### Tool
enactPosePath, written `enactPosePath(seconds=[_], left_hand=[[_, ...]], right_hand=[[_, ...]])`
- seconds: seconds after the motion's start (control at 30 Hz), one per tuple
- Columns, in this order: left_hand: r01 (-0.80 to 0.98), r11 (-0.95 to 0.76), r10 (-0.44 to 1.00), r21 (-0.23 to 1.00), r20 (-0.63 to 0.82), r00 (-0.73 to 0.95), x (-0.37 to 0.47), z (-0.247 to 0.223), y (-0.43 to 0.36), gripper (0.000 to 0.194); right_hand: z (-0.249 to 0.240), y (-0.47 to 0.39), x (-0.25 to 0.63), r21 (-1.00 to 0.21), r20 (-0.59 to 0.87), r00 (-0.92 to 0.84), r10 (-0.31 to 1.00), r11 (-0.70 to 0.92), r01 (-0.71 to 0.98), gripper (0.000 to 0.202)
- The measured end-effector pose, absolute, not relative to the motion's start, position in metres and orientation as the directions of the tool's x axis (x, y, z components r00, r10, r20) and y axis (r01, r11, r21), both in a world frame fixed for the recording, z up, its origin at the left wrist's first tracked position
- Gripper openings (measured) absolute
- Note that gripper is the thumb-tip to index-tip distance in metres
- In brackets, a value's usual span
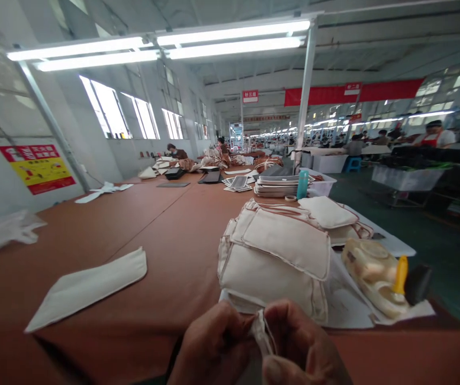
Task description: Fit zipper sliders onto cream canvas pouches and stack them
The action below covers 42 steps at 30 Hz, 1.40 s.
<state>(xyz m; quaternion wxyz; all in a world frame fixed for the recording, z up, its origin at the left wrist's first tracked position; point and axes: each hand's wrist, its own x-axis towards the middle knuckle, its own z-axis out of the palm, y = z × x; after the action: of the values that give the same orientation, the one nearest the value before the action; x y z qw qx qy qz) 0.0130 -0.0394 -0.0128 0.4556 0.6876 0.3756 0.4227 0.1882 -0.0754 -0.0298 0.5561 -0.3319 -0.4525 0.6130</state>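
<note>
Close to me at the table's front edge, my left hand (216, 342) and my right hand (300, 342) pinch a white fabric piece (262, 334) between them. Its edge stands up between my fingers, and its lower part is hidden by the hands. Just beyond them lies a stack of cream fabric panels (274, 262) with brown-edged seams. A single cream panel (93, 283) lies flat to the left, apart from both hands.
The brown-covered table (166, 230) stretches away. At right sit a yellowed plastic container (368, 262), a yellow-handled tool (400, 275) and a smaller panel pile (328, 212). Farther back stand a teal bottle (303, 184) and stacked grey pieces (278, 186). A plastic bag (7, 232) lies left.
</note>
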Motion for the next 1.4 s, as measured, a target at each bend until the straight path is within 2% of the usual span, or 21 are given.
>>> enactPosePath(seconds=[0.03, 0.1, 0.17, 0.23, 0.33, 0.4, 0.47, 0.57, 0.63, 0.7, 0.77, 0.83, 0.9, 0.93, 0.97, 1.03, 1.1, 1.17, 1.23, 1.3, 1.4], left_hand=[[0.014, -0.169, 0.889, 0.985, 0.147, 0.434, 0.011, -0.009, -0.041, 0.036], [-0.147, 0.056, 0.822, 0.988, 0.038, 0.568, 0.009, 0.000, -0.043, 0.036], [-0.159, 0.170, 0.742, 0.972, -0.020, 0.671, 0.006, 0.010, -0.043, 0.033], [-0.074, 0.191, 0.702, 0.979, -0.084, 0.707, 0.003, 0.019, -0.043, 0.029], [0.072, 0.160, 0.735, 0.984, -0.168, 0.657, -0.001, 0.027, -0.042, 0.027], [0.170, 0.102, 0.775, 0.980, -0.186, 0.604, -0.001, 0.030, -0.041, 0.027], [0.270, 0.002, 0.797, 0.963, -0.165, 0.581, -0.001, 0.034, -0.039, 0.026], [0.386, -0.202, 0.787, 0.900, -0.086, 0.611, -0.002, 0.041, -0.033, 0.022], [0.436, -0.342, 0.750, 0.832, -0.037, 0.660, -0.003, 0.046, -0.027, 0.019], [0.471, -0.488, 0.707, 0.734, 0.016, 0.707, -0.005, 0.047, -0.021, 0.022], [0.514, -0.623, 0.673, 0.590, 0.071, 0.736, -0.006, 0.044, -0.016, 0.024], [0.558, -0.719, 0.653, 0.413, 0.126, 0.747, -0.004, 0.036, -0.013, 0.020], [0.603, -0.748, 0.655, 0.277, 0.166, 0.737, -0.001, 0.026, -0.014, 0.014], [0.623, -0.739, 0.670, 0.258, 0.181, 0.720, 0.001, 0.022, -0.016, 0.012], [0.635, -0.716, 0.693, 0.290, 0.189, 0.696, 0.004, 0.017, -0.018, 0.012], [0.607, -0.626, 0.752, 0.490, 0.174, 0.636, 0.007, 0.010, -0.023, 0.017], [0.486, -0.468, 0.799, 0.738, 0.118, 0.590, 0.008, 0.004, -0.029, 0.022], [0.319, -0.277, 0.813, 0.906, 0.044, 0.581, 0.007, -0.001, -0.033, 0.025], [0.187, -0.085, 0.806, 0.979, -0.043, 0.591, 0.005, -0.006, -0.035, 0.027], [0.110, 0.062, 0.780, 0.992, -0.116, 0.615, 0.005, -0.010, -0.034, 0.027], [0.087, 0.166, 0.752, 0.982, -0.183, 0.633, 0.007, -0.010, -0.033, 0.033]], right_hand=[[-0.027, -0.078, 0.192, -0.937, 0.111, -0.131, 0.985, 0.060, -0.345, 0.046], [-0.021, -0.077, 0.199, -0.962, 0.165, -0.044, 0.985, 0.151, -0.228, 0.037], [-0.016, -0.072, 0.204, -0.973, 0.181, -0.052, 0.982, 0.171, -0.155, 0.035], [-0.013, -0.065, 0.203, -0.976, 0.119, -0.251, 0.961, 0.066, -0.209, 0.039], [-0.014, -0.060, 0.195, -0.946, 0.088, -0.516, 0.852, -0.092, -0.312, 0.027], [-0.017, -0.059, 0.191, -0.945, 0.122, -0.515, 0.849, -0.060, -0.323, 0.024], [-0.019, -0.059, 0.191, -0.967, 0.153, -0.444, 0.883, 0.041, -0.251, 0.026], [-0.022, -0.056, 0.196, -0.964, 0.241, -0.329, 0.913, 0.264, 0.024, 0.026], [-0.022, -0.054, 0.198, -0.901, 0.320, -0.301, 0.899, 0.387, 0.197, 0.022], [-0.021, -0.052, 0.199, -0.836, 0.390, -0.301, 0.870, 0.472, 0.281, 0.019], [-0.019, -0.051, 0.198, -0.815, 0.421, -0.324, 0.847, 0.510, 0.274, 0.020], [-0.019, -0.049, 0.197, -0.844, 0.403, -0.351, 0.845, 0.492, 0.214, 0.023], [-0.020, -0.048, 0.196, -0.893, 0.357, -0.355, 0.864, 0.427, 0.140, 0.025], [-0.022, -0.047, 0.196, -0.915, 0.329, -0.344, 0.879, 0.386, 0.113, 0.026], [-0.025, -0.047, 0.196, -0.933, 0.298, -0.328, 0.896, 0.346, 0.097, 0.027], [-0.032, -0.048, 0.197, -0.951, 0.248, -0.299, 0.922, 0.291, 0.108, 0.028], [-0.039, -0.051, 0.198, -0.946, 0.233, -0.290, 0.928, 0.285, 0.154, 0.030], [-0.043, -0.056, 0.199, -0.935, 0.243, -0.301, 0.922, 0.305, 0.182, 0.032], [-0.045, -0.061, 0.199, -0.933, 0.241, -0.307, 0.921, 0.307, 0.187, 0.033], [-0.046, -0.065, 0.199, -0.941, 0.228, -0.298, 0.927, 0.288, 0.176, 0.034], [-0.047, -0.066, 0.201, -0.961, 0.194, -0.299, 0.934, 0.243, 0.133, 0.035]])
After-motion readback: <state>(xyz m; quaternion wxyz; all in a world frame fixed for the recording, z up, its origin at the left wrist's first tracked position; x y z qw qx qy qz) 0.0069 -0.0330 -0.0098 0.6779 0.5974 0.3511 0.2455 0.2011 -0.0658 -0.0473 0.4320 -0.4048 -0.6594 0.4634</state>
